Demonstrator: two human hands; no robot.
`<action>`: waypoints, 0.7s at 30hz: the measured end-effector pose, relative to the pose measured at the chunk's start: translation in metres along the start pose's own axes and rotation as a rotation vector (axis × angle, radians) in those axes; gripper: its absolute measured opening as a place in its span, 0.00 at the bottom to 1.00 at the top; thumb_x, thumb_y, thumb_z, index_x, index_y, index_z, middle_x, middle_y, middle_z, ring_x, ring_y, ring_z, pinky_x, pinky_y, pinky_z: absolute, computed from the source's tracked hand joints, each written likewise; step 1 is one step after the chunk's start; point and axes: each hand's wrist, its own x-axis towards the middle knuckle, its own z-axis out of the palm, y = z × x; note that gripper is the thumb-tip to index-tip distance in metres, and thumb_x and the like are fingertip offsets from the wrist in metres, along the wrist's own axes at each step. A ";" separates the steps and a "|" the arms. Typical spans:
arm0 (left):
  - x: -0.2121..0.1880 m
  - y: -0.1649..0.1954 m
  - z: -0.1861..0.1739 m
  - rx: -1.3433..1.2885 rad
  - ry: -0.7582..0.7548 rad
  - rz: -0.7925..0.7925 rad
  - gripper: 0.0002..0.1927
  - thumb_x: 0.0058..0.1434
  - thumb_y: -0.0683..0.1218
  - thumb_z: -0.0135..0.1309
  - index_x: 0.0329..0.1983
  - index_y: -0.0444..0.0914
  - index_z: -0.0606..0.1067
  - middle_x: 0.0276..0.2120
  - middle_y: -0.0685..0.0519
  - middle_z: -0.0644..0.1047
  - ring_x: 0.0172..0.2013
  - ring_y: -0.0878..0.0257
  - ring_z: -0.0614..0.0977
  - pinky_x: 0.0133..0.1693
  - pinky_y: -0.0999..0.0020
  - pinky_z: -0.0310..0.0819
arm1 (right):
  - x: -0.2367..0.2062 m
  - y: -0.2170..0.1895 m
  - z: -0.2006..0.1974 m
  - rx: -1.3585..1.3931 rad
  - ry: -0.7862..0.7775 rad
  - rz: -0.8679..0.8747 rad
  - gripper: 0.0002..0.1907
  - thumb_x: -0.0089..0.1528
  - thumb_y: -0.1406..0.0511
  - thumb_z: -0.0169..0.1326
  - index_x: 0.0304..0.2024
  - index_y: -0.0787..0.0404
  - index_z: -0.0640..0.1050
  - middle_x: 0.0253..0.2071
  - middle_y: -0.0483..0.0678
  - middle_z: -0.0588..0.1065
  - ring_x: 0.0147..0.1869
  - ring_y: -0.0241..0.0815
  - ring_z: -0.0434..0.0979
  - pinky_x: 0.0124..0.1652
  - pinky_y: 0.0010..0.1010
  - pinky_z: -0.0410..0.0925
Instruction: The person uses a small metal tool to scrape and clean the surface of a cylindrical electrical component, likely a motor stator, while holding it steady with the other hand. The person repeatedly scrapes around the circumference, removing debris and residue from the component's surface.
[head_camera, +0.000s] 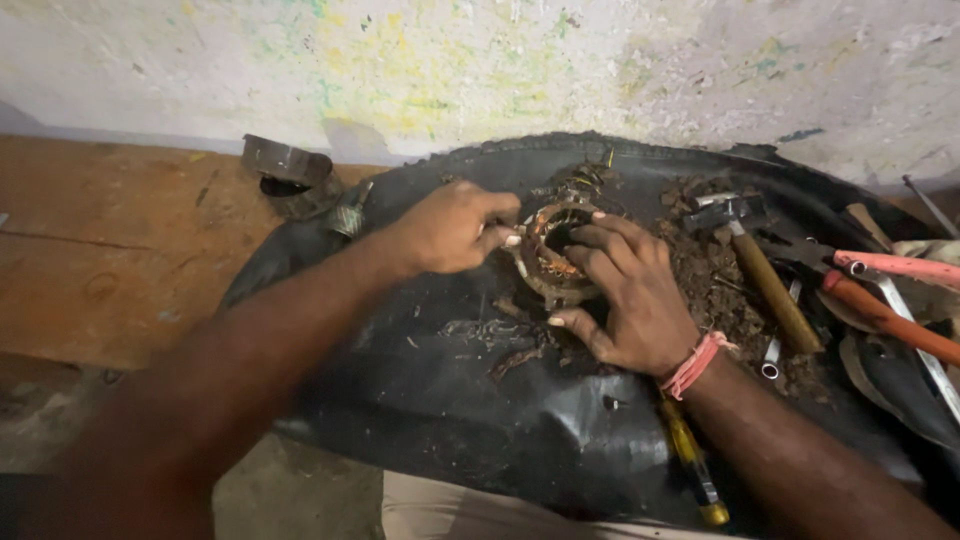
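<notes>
A round motor stator (553, 250) with copper windings lies on a black rubber sheet (480, 400). My left hand (452, 228) pinches its left rim with the fingertips. Resting on the right side, my right hand (625, 295) spreads its fingers over the ring and steadies it. A pink thread band circles my right wrist. Brown debris and bits of wire lie scattered around the stator.
A hammer (755, 270) with a wooden handle lies to the right, beside orange-handled tools (890, 295). A yellow-handled screwdriver (692, 460) sits under my right forearm. A metal ring (290, 175) stands at the back left on a wooden board (110, 250). A paint-stained wall (480, 60) is behind.
</notes>
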 end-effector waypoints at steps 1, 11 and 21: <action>-0.002 0.000 0.000 0.038 0.046 0.069 0.11 0.64 0.48 0.56 0.46 0.38 0.74 0.35 0.42 0.80 0.38 0.41 0.83 0.41 0.47 0.76 | -0.001 0.000 0.000 0.001 -0.001 -0.002 0.35 0.56 0.49 0.63 0.58 0.63 0.74 0.62 0.55 0.70 0.72 0.60 0.62 0.64 0.55 0.57; -0.016 0.024 0.009 0.062 0.210 -0.107 0.11 0.64 0.48 0.57 0.45 0.39 0.73 0.34 0.41 0.80 0.38 0.40 0.82 0.41 0.45 0.75 | 0.000 0.005 0.005 0.009 -0.005 0.007 0.34 0.56 0.49 0.63 0.57 0.62 0.74 0.62 0.55 0.70 0.72 0.59 0.62 0.64 0.54 0.57; -0.014 0.057 0.002 0.077 0.151 -0.334 0.09 0.64 0.48 0.57 0.45 0.40 0.75 0.32 0.41 0.81 0.37 0.39 0.82 0.41 0.44 0.75 | 0.001 0.004 0.002 0.009 0.007 0.009 0.34 0.56 0.50 0.63 0.57 0.62 0.74 0.62 0.54 0.70 0.72 0.59 0.62 0.64 0.54 0.57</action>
